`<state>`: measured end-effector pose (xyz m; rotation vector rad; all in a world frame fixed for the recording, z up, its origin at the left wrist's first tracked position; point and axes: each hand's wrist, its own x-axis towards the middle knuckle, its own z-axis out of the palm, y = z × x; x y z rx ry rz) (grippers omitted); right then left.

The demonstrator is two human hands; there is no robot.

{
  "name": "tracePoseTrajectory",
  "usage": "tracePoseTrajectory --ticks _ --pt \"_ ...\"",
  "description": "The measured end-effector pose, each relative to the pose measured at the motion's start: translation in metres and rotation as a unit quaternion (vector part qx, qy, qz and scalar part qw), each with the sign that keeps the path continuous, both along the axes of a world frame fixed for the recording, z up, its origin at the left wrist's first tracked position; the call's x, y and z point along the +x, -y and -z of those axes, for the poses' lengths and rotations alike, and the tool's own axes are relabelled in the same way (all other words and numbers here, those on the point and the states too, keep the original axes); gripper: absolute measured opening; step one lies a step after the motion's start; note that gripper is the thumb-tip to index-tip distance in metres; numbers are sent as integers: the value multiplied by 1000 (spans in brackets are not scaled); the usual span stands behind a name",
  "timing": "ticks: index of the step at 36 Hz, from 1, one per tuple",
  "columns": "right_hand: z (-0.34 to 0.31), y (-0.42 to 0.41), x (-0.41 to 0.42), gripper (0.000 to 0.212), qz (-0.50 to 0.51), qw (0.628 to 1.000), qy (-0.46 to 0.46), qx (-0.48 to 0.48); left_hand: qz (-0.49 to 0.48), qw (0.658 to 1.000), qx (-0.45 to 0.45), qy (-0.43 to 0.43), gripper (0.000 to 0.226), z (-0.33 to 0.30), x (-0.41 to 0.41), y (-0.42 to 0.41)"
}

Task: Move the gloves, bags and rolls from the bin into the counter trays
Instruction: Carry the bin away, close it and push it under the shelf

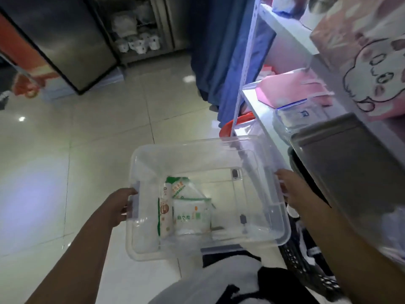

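Fridge (65, 40) stood far left on the tiled floor (87, 132), a rack of white cups (135, 43) beside it. Left hand (119, 207) grasped the left handle of the clear bin (197, 148), fingers curled over the rim. Bin was held in the air above the floor, roughly level. Inside, toward the left half: a roll (164, 213) in green-and-white wrap lying along the wall, and two packs (190, 213), probably bags or gloves, print too blurred to tell, overlapping just right of it. Right half of the bin bare. Right hand (291, 189) grasped the right handle. Shelf (258, 102) at right carried a pink box (285, 88) and a clear tub (300, 117); a steel tray (350, 163) sat nearest the right arm.
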<state>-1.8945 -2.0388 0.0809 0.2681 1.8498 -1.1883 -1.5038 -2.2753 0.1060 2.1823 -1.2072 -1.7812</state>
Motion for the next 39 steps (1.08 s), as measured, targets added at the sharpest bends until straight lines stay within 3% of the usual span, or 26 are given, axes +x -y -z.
tracePoseTrajectory --ticks 6,13,18,22,24,32,39 --pt "15 57 -27 54 87 996 9 20 67 997 2 30 16 7 -74 112" --pt "32 92 -31 45 199 978 35 49 202 978 24 54 12 43 -152 207" --pt "61 106 -5 16 317 942 71 80 306 950 29 54 17 90 -202 268" --pt "84 116 38 8 382 911 91 128 363 930 28 51 25 138 -240 308" --pt "102 123 63 23 407 898 87 140 399 915 37 53 28 164 -259 328" --pt "225 161 109 37 475 853 68 207 526 847 61 56 31 306 -331 372" --pt "373 160 113 32 467 842 75 259 575 813 61 69 42 439 -373 368"
